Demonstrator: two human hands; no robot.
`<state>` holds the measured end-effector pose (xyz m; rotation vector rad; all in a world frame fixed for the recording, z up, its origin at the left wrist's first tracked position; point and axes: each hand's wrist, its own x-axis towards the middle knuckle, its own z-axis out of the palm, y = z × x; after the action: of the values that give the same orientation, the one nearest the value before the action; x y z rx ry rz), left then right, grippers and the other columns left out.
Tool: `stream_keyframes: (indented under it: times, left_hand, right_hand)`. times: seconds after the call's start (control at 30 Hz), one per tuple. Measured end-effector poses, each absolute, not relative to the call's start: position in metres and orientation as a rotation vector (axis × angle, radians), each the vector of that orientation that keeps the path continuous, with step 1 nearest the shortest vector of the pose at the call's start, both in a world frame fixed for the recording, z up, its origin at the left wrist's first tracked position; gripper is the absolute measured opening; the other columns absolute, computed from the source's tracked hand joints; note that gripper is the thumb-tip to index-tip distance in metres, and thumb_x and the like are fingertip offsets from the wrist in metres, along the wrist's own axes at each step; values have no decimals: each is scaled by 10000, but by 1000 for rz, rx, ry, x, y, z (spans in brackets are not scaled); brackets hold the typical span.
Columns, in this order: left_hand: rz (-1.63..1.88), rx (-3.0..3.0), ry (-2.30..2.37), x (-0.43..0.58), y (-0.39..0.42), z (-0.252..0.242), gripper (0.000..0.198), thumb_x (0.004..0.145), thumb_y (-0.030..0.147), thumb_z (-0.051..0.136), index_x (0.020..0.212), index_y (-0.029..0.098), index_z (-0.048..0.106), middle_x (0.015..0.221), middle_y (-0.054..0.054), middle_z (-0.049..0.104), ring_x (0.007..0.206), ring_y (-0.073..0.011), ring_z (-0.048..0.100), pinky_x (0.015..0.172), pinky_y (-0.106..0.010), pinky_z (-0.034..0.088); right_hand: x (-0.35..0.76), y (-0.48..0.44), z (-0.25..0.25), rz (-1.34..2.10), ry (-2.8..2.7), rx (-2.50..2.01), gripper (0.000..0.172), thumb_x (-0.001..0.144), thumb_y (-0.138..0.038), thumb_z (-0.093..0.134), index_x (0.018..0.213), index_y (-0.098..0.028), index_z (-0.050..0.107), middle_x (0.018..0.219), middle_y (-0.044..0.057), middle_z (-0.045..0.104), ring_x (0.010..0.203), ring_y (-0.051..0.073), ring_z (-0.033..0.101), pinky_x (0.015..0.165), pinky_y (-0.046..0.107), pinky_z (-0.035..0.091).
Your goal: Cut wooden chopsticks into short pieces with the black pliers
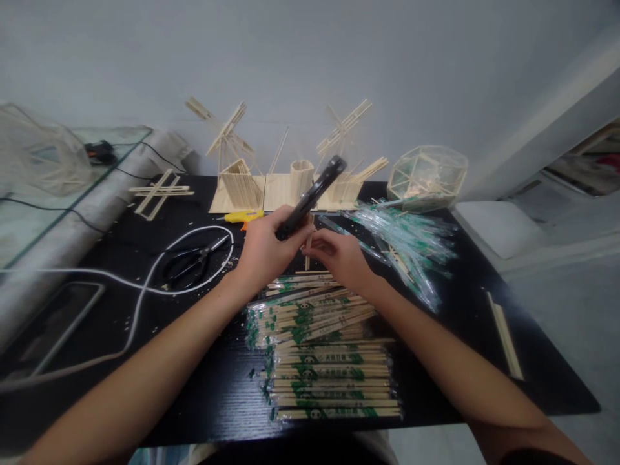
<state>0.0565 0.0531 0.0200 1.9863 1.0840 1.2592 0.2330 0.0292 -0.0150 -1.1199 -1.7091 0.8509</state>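
My left hand [268, 248] is closed around a long, flat black object [312, 197] with a rounded end, tilted up to the right; its exact kind is unclear. Close beside it, my right hand [336, 255] pinches a thin wooden stick [308, 259] held roughly upright. The fingertips of both hands nearly meet, and they partly hide the stick. Just below the hands lies a pile of paired chopsticks in clear wrappers [334, 374] with green print. Behind my left hand rests a yellow glue gun [242, 216].
Stick-built windmill models [242, 184] stand along the wall. Crumpled empty wrappers [407, 239] and a faceted clear container [426, 177] are at right. Black-handled pliers [196, 261] lie within a white cable loop [145, 286]. Loose sticks [506, 336] lie near the right table edge [552, 352].
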Motion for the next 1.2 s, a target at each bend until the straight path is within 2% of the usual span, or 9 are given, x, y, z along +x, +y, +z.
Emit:
stream_keyframes:
  times: [0.3, 0.47, 0.7, 0.9, 1.03, 1.2]
  left_hand:
    - [1223, 2000, 1094, 52, 54, 23, 114, 824, 303, 720, 865, 198, 701, 772, 13, 674, 725, -152, 601, 715, -289, 472]
    - [1189, 1970, 1095, 50, 54, 28, 117, 820, 308, 718, 856, 197, 713, 746, 12, 662, 706, -152, 591, 691, -287, 465]
    - [1219, 1869, 1045, 51, 52, 31, 109, 806, 281, 737, 860, 188, 717, 776, -1, 677, 706, -146, 595, 694, -289, 494]
    - [1251, 1673, 1010, 55, 52, 32, 130, 759, 275, 780, 815, 180, 713, 790, -11, 693, 638, -128, 590, 589, -267, 511]
    - [1246, 1631, 1011, 55, 52, 33, 130, 753, 276, 790, 794, 182, 710, 745, 1, 668, 572, -110, 552, 519, -257, 479]
    - [1266, 1748, 1065, 52, 52, 33, 114, 766, 273, 788, 783, 190, 712, 739, 9, 666, 642, -129, 587, 600, -271, 497]
  right_hand:
    - [235, 31, -23, 783, -1891, -1139, 76, 924, -280, 671, 943, -206, 679, 877, 16, 772, 821, 174, 724, 765, 278, 518]
    - [235, 31, -24, 673, -1984, -1151, 90, 943, -277, 647, 931, -193, 675, 814, 2, 740, 705, 144, 654, 694, 249, 454]
    - [234, 27, -21, 698, -2033, -1192, 123, 969, -301, 582, 896, -204, 599, 791, -4, 687, 705, 151, 611, 711, 253, 427]
    - [234, 27, -21, 775, -2049, -1140, 111, 990, -285, 535, 901, -219, 534, 789, -16, 667, 699, 140, 604, 707, 248, 433]
    - [237, 28, -18, 792, -2059, -1150, 78, 972, -255, 568, 907, -215, 555, 796, -14, 686, 713, 141, 618, 702, 251, 438]
    - [241, 30, -15, 834, -2104, -1179, 72, 930, -255, 648, 884, -202, 633, 831, -3, 728, 731, 143, 641, 714, 260, 449]
